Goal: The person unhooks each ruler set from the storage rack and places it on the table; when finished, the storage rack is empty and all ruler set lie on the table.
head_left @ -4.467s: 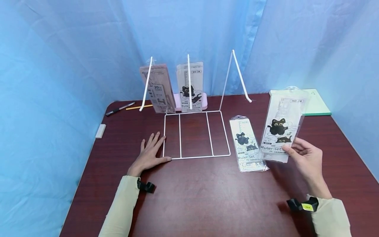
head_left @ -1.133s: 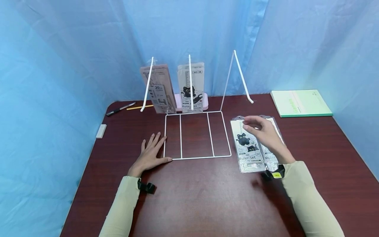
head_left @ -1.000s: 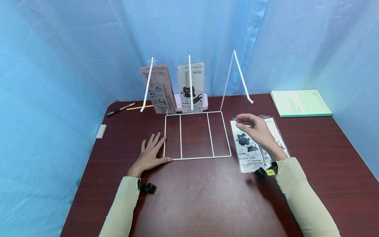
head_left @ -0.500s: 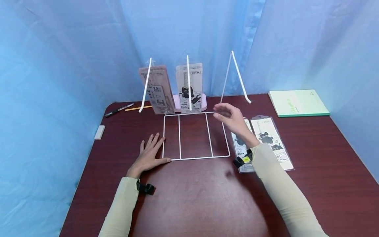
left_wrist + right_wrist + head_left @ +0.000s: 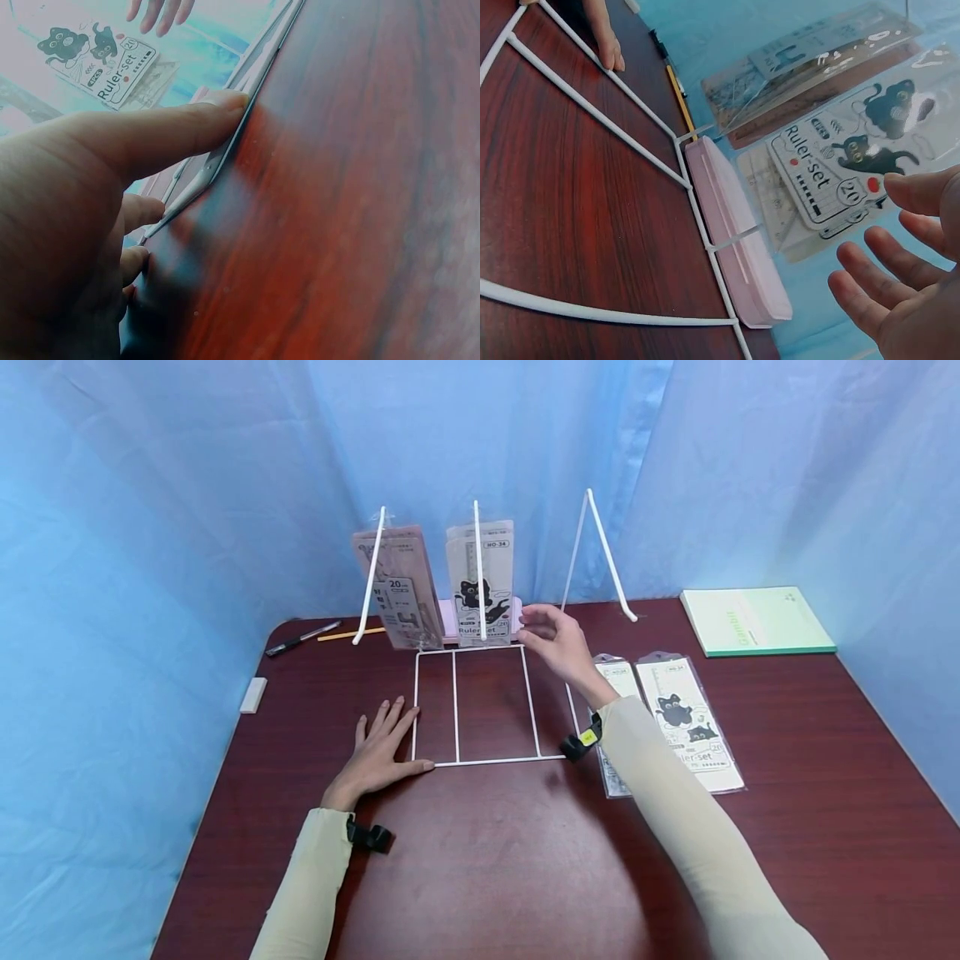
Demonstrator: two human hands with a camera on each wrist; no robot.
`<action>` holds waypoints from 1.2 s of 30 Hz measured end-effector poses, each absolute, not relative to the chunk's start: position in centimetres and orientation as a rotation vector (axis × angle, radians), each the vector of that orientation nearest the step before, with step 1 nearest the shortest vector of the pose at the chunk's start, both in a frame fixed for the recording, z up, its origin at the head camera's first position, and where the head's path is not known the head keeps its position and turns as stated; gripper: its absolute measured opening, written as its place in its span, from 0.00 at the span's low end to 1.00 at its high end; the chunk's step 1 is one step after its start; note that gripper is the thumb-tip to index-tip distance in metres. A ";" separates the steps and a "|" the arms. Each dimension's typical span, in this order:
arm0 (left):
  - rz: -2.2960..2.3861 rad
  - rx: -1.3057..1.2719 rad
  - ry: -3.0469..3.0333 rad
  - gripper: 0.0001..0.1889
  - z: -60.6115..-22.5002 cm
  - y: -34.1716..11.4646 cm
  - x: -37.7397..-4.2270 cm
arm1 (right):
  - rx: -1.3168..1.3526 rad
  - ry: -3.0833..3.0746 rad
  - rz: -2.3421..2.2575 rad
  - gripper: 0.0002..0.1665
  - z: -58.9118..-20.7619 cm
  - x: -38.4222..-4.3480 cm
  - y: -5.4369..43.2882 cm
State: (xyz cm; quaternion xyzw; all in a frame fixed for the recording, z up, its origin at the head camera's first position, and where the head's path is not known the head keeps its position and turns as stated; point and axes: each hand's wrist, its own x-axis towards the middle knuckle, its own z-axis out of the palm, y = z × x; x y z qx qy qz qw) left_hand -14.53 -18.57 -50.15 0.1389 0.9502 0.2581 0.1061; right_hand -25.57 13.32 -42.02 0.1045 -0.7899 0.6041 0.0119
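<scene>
A white wire display rack [image 5: 455, 706] stands on the table with three hooks. My left hand [image 5: 381, 745] lies spread beside its base, the thumb on the front corner and fingertips at the left wire. Clear-bagged ruler sets with black cats [image 5: 498, 560] hang from the middle hook. My right hand [image 5: 561, 645] is at their lower right edge, fingers loosely bent and holding nothing; in the right wrist view the thumb is close to the front ruler set [image 5: 832, 161], contact unclear. Pinkish ruler packs [image 5: 408, 564] hang on the left hook. Nothing hangs on the right hook [image 5: 609, 552].
Another cat ruler set [image 5: 678, 714] lies flat at right, beside one [image 5: 617, 675] partly under my right forearm. A green notebook [image 5: 757, 618] is at the back right. Behind the rack sits a pink case [image 5: 731, 232]. A pen [image 5: 300, 638], yellow pencil [image 5: 348, 633] and white eraser [image 5: 253, 695] lie left.
My right hand has laid the ruler set it held on the table, beside the other, then moved left to the hanging ruler sets. My left hand has stayed at the rack.
</scene>
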 end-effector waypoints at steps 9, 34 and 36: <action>0.765 0.410 2.801 0.52 -50.0 -18.6 -14.5 | 0.266 -2.512 1.883 0.27 -42.3 -26.9 11.7; 0.750 0.410 2.803 0.52 -50.3 -18.6 -14.5 | 0.233 -2.344 1.794 0.14 -43.8 -27.1 9.8; 0.752 0.410 2.803 0.52 -50.3 -18.6 -14.5 | 0.252 -2.337 1.773 0.13 -43.8 -26.9 9.8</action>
